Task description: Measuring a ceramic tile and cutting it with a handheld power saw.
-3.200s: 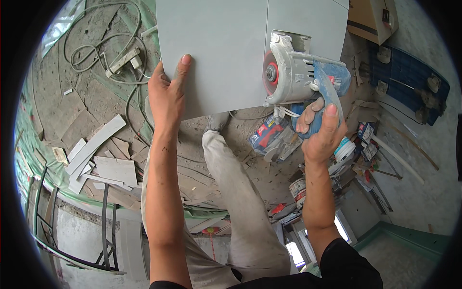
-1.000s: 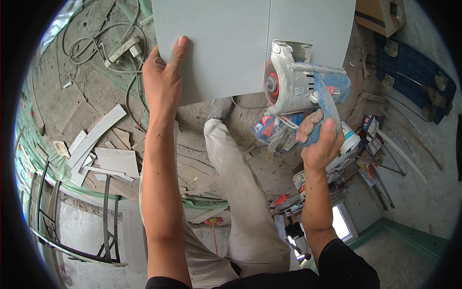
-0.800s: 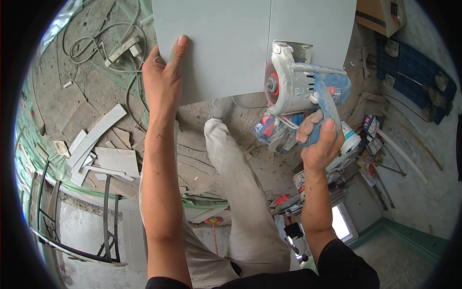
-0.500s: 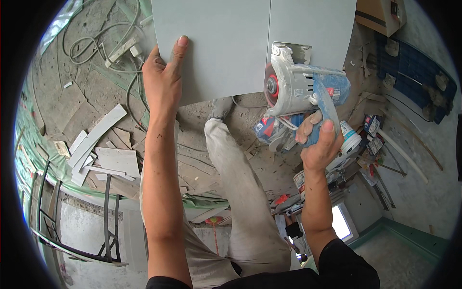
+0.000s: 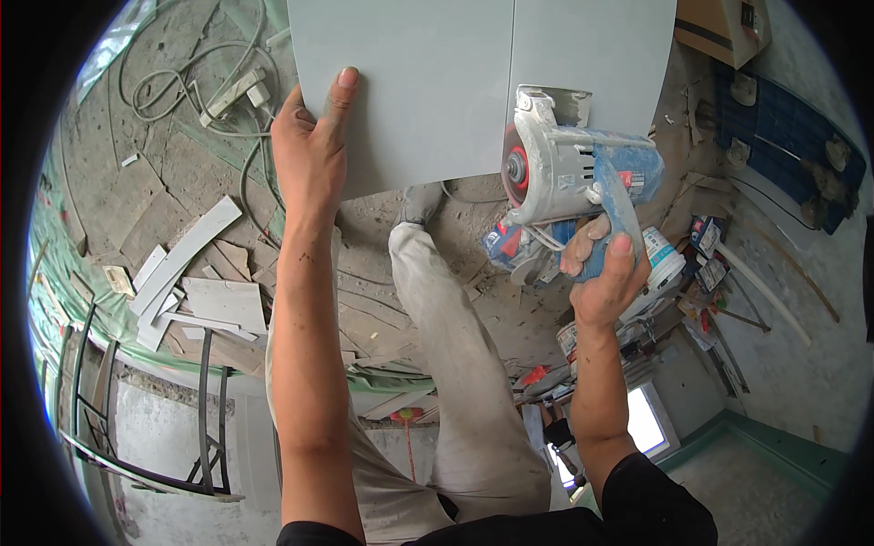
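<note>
My left hand (image 5: 312,136) grips the left edge of a large light-grey tile (image 5: 419,100), thumb on its top face and the fingers hidden beneath. A thin dark line (image 5: 510,82) runs up the tile's face toward the far edge. My right hand (image 5: 605,273) is wrapped round the blue handle of a dusty handheld tile cutter (image 5: 560,173). Its red-centred round blade stands at the near edge of the tile, in line with the dark line. The metal base plate of the cutter rests on the tile's right part. Whether the blade touches the tile I cannot tell.
A power strip (image 5: 232,98) with tangled cable lies on the dusty floor at left. Below it are tile offcuts (image 5: 187,259) and a black metal frame (image 5: 146,464). At right are a white bucket (image 5: 663,259), a cardboard box (image 5: 719,27) and a blue panel (image 5: 787,146).
The cutter has shifted very slightly toward me along the dark line. The left hand keeps its hold on the tile.
</note>
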Motion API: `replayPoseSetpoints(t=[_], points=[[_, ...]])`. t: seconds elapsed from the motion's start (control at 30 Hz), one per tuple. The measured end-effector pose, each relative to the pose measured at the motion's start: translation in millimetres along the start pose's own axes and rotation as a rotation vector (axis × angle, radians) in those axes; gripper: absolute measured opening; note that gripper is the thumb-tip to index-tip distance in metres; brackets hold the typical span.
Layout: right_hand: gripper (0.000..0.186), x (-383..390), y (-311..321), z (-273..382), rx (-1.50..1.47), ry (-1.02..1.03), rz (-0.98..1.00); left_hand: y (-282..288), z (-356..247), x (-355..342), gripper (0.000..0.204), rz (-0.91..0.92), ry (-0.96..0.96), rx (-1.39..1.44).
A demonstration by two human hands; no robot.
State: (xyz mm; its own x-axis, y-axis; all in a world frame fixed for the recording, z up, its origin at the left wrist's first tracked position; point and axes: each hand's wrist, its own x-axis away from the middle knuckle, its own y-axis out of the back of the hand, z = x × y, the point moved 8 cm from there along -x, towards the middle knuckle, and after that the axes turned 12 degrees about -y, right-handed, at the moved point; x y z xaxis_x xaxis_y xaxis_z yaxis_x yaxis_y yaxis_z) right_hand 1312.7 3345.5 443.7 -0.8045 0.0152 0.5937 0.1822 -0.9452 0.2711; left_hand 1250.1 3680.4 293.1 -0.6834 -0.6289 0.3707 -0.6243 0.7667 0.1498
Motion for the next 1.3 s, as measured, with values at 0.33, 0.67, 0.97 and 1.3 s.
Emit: replayPoseSetpoints(t=[0.33,0.67,0.97,1.3], points=[[0.043,-2,2,-5,-0.003,0.013,0.01,-1,-4,0,0.062,-0.023,-0.053,-0.017],[0.048,1,1,-13,0.004,0.019,0.011,2,1,-1,0.065,-0.002,0.0,-0.063],[0.065,30,25,8,0.032,0.058,-0.085,4,3,-1,0.064,0.062,0.09,-0.228],[0.065,116,120,-19,-0.478,-0.289,-0.207,-5,-17,-1,0.064,0.119,0.128,-0.182]])
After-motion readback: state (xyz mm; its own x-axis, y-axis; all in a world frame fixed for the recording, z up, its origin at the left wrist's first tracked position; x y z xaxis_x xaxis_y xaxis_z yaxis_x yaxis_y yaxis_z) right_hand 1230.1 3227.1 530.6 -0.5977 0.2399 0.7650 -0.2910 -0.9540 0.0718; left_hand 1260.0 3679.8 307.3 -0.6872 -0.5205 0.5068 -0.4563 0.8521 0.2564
